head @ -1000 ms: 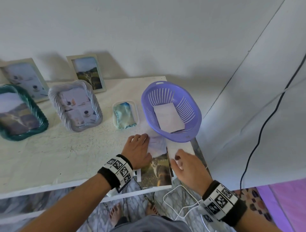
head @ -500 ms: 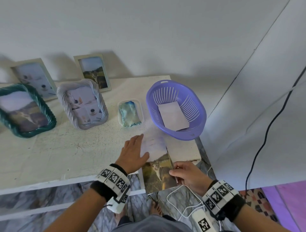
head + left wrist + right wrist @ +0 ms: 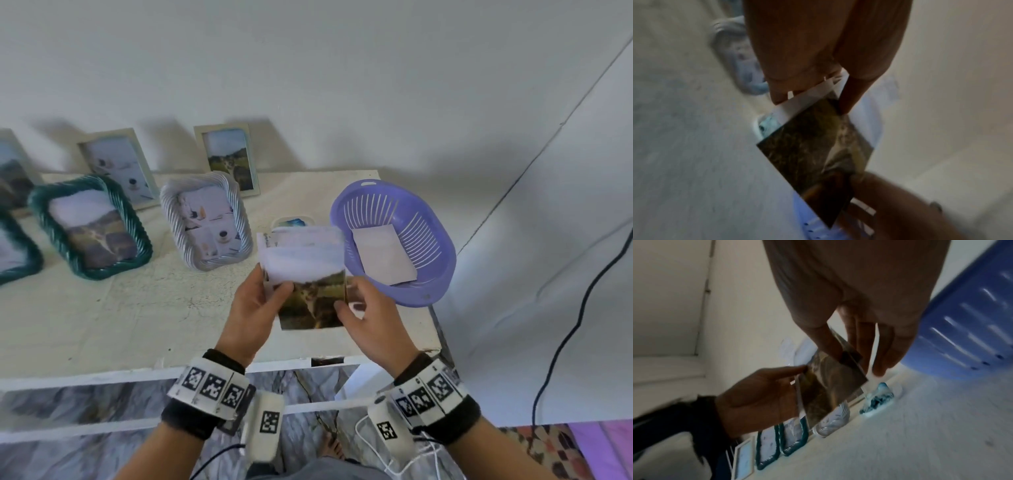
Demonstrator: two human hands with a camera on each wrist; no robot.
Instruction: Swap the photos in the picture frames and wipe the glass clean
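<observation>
Above table (image 3: 102, 318), left hand (image 3: 255, 308) and right hand (image 3: 371, 322) pinching photo stack (image 3: 308, 277)

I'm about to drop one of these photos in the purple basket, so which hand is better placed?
Right, probably. The right hand holds the photos' edge nearest the purple basket; the left hand holds the far side.

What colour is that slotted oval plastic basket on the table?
The slotted oval plastic basket is light purple, clearest in the head view.
</observation>
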